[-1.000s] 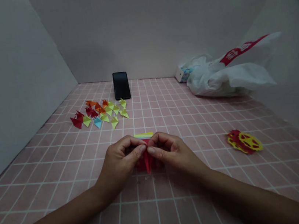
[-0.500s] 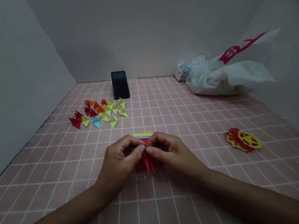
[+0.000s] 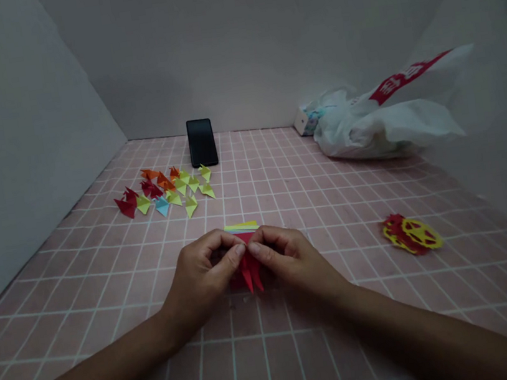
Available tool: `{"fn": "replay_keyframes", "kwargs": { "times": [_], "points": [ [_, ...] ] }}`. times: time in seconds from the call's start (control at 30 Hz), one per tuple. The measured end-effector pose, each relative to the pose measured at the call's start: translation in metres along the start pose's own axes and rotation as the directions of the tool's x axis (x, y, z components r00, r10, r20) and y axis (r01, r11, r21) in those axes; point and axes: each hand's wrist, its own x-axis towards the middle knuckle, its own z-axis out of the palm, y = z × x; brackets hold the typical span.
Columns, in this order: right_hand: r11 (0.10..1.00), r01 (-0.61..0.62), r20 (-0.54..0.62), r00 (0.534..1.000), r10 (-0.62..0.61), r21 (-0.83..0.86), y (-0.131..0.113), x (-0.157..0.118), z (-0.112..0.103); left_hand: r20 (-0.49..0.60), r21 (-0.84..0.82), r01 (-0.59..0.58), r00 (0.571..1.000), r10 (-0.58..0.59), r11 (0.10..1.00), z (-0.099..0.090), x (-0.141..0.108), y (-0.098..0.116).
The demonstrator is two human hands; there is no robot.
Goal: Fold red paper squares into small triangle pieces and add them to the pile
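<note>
- Head view, grip: the left hand pinches the red folded paper between thumb and forefinger, with no visible gap at the tips.
- The right hand pinches the same piece just beside it, thumb and forefinger equally drawn together.
- The paper sits at the lower centre of the frame, two narrow points hanging below the thumbs; a stack of coloured sheets shows just above the fingers.
- Pose: both hands curl inward, thumbs nearly meeting, forearms slanting in from the lower left and lower right corners.
</note>
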Motion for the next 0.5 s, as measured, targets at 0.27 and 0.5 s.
{"fn": "replay_keyframes", "kwargs": {
  "times": [0.27,0.5],
  "points": [
    [0.999,-0.004,-0.025,1.0,0.003,-0.042,-0.0015,0.0005,0.0007,-0.057,0.045,0.011,0.998,-0.009,0.999,0.0014,0.0016,-0.0033],
    [0.949,0.085,-0.074,0.991,-0.113,-0.304,-0.0018,-0.0024,0.0026,0.017,0.094,0.034,0.999,-0.035,0.995,0.0023,-0.0006,-0.001]
  ]
}}
